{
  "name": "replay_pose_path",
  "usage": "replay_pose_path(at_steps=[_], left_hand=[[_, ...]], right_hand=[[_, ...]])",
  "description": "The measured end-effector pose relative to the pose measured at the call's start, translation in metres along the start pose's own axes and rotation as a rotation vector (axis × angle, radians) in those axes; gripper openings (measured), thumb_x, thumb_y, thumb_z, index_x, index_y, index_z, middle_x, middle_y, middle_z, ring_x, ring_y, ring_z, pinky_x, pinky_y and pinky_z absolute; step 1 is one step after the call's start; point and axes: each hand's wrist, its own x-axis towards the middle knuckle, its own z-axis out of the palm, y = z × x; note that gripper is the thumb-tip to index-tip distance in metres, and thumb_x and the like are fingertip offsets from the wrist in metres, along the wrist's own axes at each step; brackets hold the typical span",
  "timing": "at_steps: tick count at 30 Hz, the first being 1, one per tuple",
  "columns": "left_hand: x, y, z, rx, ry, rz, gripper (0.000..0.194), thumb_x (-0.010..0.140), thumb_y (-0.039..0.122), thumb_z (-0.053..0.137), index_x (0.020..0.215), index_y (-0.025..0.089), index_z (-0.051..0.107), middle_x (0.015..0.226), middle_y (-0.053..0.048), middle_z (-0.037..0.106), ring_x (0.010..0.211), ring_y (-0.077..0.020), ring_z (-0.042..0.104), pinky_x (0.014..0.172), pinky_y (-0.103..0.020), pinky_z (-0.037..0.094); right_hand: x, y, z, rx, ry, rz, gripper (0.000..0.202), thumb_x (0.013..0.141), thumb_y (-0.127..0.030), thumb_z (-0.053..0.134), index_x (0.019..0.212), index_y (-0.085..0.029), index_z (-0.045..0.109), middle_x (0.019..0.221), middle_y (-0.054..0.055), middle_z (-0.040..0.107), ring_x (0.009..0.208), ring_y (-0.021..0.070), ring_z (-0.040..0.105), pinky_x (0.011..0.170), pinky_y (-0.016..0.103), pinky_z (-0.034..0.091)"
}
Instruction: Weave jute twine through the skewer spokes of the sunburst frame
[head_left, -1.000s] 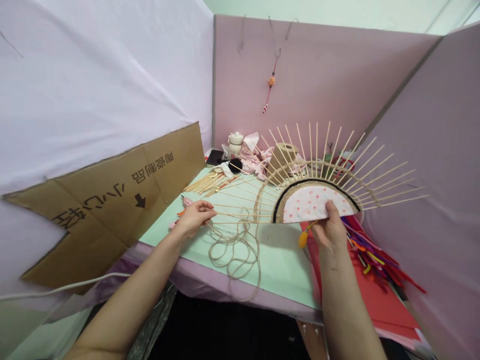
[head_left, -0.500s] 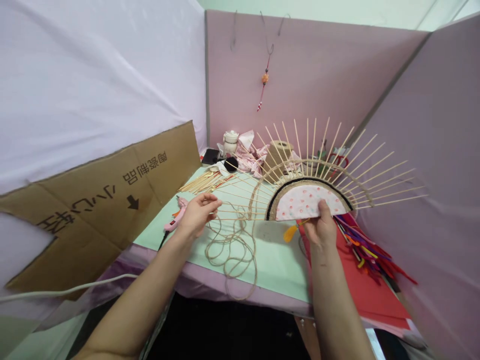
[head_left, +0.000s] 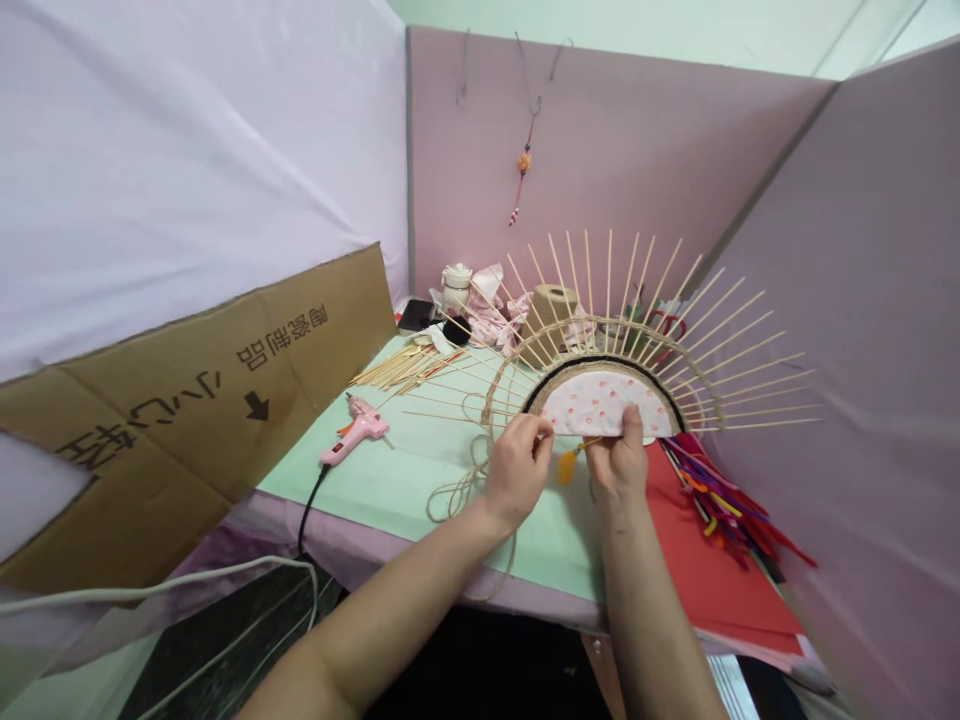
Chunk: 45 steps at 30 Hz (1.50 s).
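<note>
My right hand (head_left: 621, 462) grips a half-round fan (head_left: 592, 400) by its straight lower edge, thumb on the front. White fabric with pink dots covers its middle, bordered by a black band and twine. Thin wooden sticks (head_left: 634, 280) radiate outward, with a twine arc (head_left: 686, 365) woven across them. At the fan's lower left corner my left hand (head_left: 519, 465) is closed, fingertips pinched together; what they hold is hidden. Loose twine (head_left: 454, 495) lies in loops on the table beside that hand. A yellow tassel (head_left: 568, 466) hangs below the fan.
A pink glue gun (head_left: 358, 430) lies on the green table mat (head_left: 330, 490), its cord over the front edge. Behind are loose sticks (head_left: 401, 365), a white jar (head_left: 455, 288) and a twine spool (head_left: 553, 300). Colourful pipe cleaners (head_left: 727, 500) lie on red sheets (head_left: 705, 590); cardboard (head_left: 202, 400) stands left.
My left hand has moved right, from near the glue gun to the fan's lower left corner. The twine loops have shifted and bunched; the fan sits slightly further left in view.
</note>
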Motion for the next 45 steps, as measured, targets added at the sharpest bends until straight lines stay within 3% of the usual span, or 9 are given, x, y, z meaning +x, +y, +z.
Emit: replay_pose_path(at_steps=[6, 11, 14, 20, 25, 29, 35, 37, 45], left_hand=[[-0.057, 0.017, -0.014, 0.023, -0.253, -0.035, 0.026, 0.083, 0.020, 0.049, 0.108, 0.023, 0.050, 0.138, -0.012, 0.038, 0.073, -0.0114, 0.059, 0.078, -0.033, 0.051], [-0.088, 0.041, -0.023, 0.267, -0.627, 0.008, 0.058, 0.076, 0.028, 0.063, 0.130, 0.020, 0.043, 0.152, -0.020, 0.019, 0.133, -0.0368, 0.035, 0.104, -0.051, 0.035], [-0.086, 0.049, -0.031, 0.236, -0.732, 0.018, 0.065, 0.073, 0.031, 0.068, 0.133, 0.022, 0.043, 0.143, -0.020, 0.038, 0.130, -0.0374, 0.038, 0.103, -0.053, 0.036], [-0.060, 0.056, -0.085, -0.213, -0.542, -0.336, 0.047, 0.075, 0.026, 0.065, 0.119, 0.027, 0.049, 0.117, -0.011, 0.058, 0.102, -0.0233, 0.060, 0.054, -0.023, 0.051], [-0.027, 0.046, -0.126, -0.140, -0.322, -0.306, 0.036, 0.073, 0.033, 0.070, 0.104, 0.023, 0.055, 0.122, -0.011, 0.058, 0.110, -0.0244, 0.057, 0.079, -0.033, 0.051], [-0.008, 0.029, -0.102, -0.201, 0.002, -0.331, 0.041, 0.069, 0.033, 0.075, 0.100, 0.020, 0.050, 0.121, -0.013, 0.060, 0.116, -0.0240, 0.055, 0.099, -0.041, 0.039], [0.000, 0.027, -0.065, -0.685, -0.395, -0.619, 0.049, 0.065, 0.040, 0.077, 0.101, 0.015, 0.055, 0.084, -0.008, 0.068, 0.082, -0.0181, 0.065, 0.090, -0.038, 0.043], [0.004, 0.032, -0.079, -0.736, -0.446, -0.619, 0.043, 0.067, 0.040, 0.076, 0.097, 0.016, 0.057, 0.065, 0.002, 0.059, 0.061, -0.0118, 0.059, 0.075, -0.034, 0.048], [0.032, 0.024, -0.178, -0.290, 0.098, -0.479, 0.035, 0.067, 0.044, 0.073, 0.084, 0.019, 0.056, 0.047, 0.011, 0.029, 0.040, -0.0041, 0.032, 0.042, -0.017, 0.032]], right_hand=[[0.009, -0.001, 0.031, 0.118, -0.011, -0.026, 0.018, 0.085, -0.027, 0.057, 0.100, -0.020, 0.065, 0.102, 0.001, 0.073, 0.103, 0.0113, 0.065, 0.099, 0.031, 0.048], [0.023, -0.001, 0.049, 0.159, -0.028, -0.005, 0.020, 0.087, -0.028, 0.054, 0.100, -0.018, 0.065, 0.106, 0.003, 0.072, 0.107, 0.0111, 0.063, 0.102, 0.031, 0.045], [0.029, 0.001, 0.048, 0.143, -0.048, -0.009, 0.020, 0.086, -0.032, 0.057, 0.098, -0.018, 0.066, 0.107, 0.002, 0.071, 0.107, 0.0106, 0.063, 0.102, 0.030, 0.045], [0.033, 0.003, 0.039, 0.160, -0.017, -0.009, 0.018, 0.086, -0.032, 0.057, 0.097, -0.020, 0.066, 0.102, 0.000, 0.073, 0.102, 0.0095, 0.065, 0.100, 0.029, 0.047], [0.034, 0.003, 0.033, 0.141, -0.030, -0.009, 0.022, 0.081, -0.035, 0.063, 0.098, -0.022, 0.065, 0.098, -0.002, 0.073, 0.102, 0.0094, 0.065, 0.100, 0.028, 0.047], [0.029, 0.002, 0.033, 0.165, -0.047, 0.000, 0.020, 0.081, -0.034, 0.062, 0.097, -0.022, 0.065, 0.096, -0.003, 0.073, 0.102, 0.0097, 0.065, 0.100, 0.029, 0.047], [0.025, 0.002, 0.032, 0.147, -0.055, -0.049, 0.020, 0.082, -0.034, 0.062, 0.098, -0.022, 0.065, 0.100, -0.002, 0.073, 0.103, 0.0104, 0.064, 0.100, 0.030, 0.046], [0.025, 0.001, 0.030, 0.123, -0.066, -0.076, 0.022, 0.082, -0.033, 0.062, 0.100, -0.021, 0.065, 0.103, -0.001, 0.072, 0.104, 0.0114, 0.064, 0.101, 0.032, 0.046], [0.025, -0.001, 0.031, 0.117, -0.030, -0.044, 0.018, 0.081, -0.029, 0.062, 0.096, -0.020, 0.066, 0.101, 0.001, 0.073, 0.102, 0.0125, 0.065, 0.101, 0.034, 0.047]])
